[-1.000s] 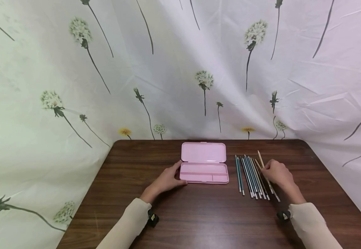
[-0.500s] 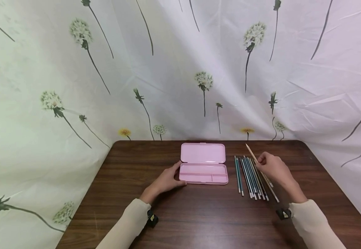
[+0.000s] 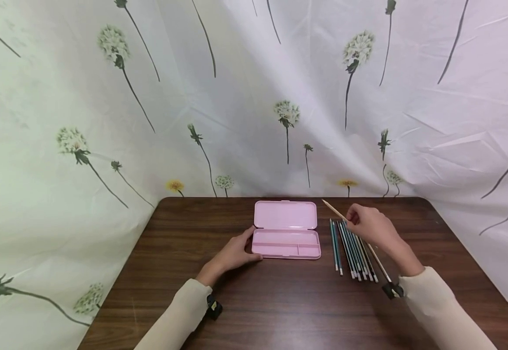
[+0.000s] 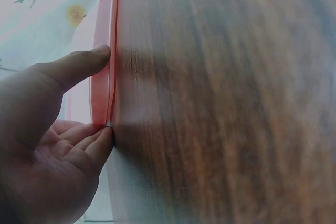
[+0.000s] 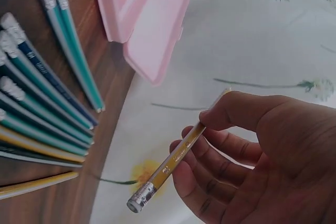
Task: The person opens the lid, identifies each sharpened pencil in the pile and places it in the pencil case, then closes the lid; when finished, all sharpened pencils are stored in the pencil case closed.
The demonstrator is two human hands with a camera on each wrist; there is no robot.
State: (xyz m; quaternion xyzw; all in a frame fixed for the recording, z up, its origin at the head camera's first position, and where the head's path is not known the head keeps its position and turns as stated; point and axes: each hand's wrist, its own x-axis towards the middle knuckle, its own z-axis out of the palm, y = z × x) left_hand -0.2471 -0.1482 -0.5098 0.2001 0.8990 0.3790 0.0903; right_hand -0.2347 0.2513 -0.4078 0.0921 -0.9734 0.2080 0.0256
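Note:
A pink pencil case (image 3: 275,236) lies with its lid (image 3: 285,214) folded back, showing a tray split by thin dividers. My left hand (image 3: 232,252) holds its left end, thumb at the front edge and fingers at the end wall, as the left wrist view shows from close by. Between thumb and fingers, my right hand (image 3: 374,227) pinches a yellow pencil (image 5: 178,153). Its sharpened tip points toward the case's lid, and its eraser end slants back to the wrist. Beneath that hand lies a row of several pencils (image 3: 359,255), mostly teal, with some dark and yellow ones.
Two teal pencils (image 3: 336,248) lie slightly apart, between the case and the row. The dark wooden table (image 3: 289,306) ends at the back against a hanging white cloth (image 3: 245,136) printed with dandelions. Each wrist wears a small black camera (image 3: 213,307).
My right hand has lifted the yellow pencil from the right side of the row and carried it left, turning its tip toward the case. My left hand has stayed in place.

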